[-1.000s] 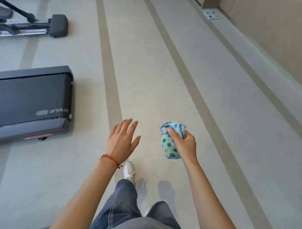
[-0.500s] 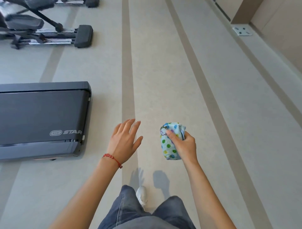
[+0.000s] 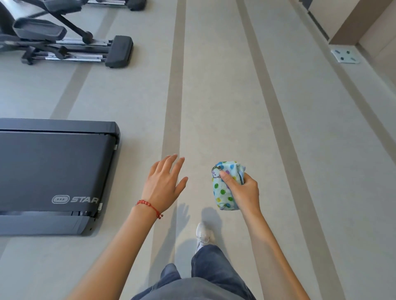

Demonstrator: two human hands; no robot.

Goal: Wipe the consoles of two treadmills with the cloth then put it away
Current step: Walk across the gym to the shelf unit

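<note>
Cloth point(image 3: 225, 186), one, bunched in right hand point(image 3: 243, 191); one treadmill point(image 3: 53, 171).

We see an elliptical point(image 3: 70, 42) on the striped floor point(image 3: 235, 107), a metal plate point(image 3: 345, 56) by the wall.

Quick count from my feed: two hands, the left hand point(image 3: 162, 184) and the right hand point(image 3: 243, 191). One polka-dot cloth point(image 3: 225, 186). One red bead bracelet point(image 3: 147, 204). One treadmill deck point(image 3: 53, 171), one elliptical point(image 3: 64, 40) fully showing, plus a bit of a second machine's base point(image 3: 120, 2) at the top edge. One white sneaker point(image 3: 203, 234). One metal floor plate point(image 3: 345, 56). I count four darker stripes on the floor point(image 3: 214, 96).
</note>
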